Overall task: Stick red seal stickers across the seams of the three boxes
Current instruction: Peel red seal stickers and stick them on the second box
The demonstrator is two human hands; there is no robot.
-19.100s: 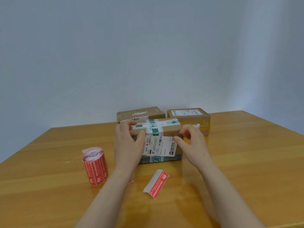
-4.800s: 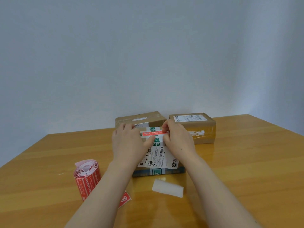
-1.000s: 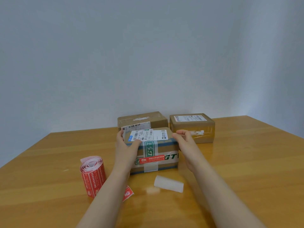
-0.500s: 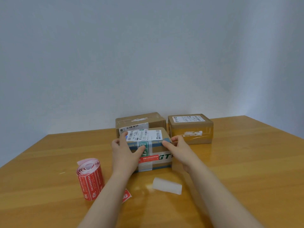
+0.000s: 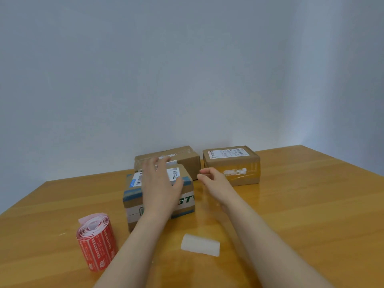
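Green "GT" lettering (image 5: 186, 199) on taped box (image 5: 134, 201)

We've got a glossy wooden table (image 5: 311, 204) with a plain grey-blue wall (image 5: 187, 69) behind it. One white, slightly curled paper strip (image 5: 200, 244) lies on the tabletop near us, touching nothing else.
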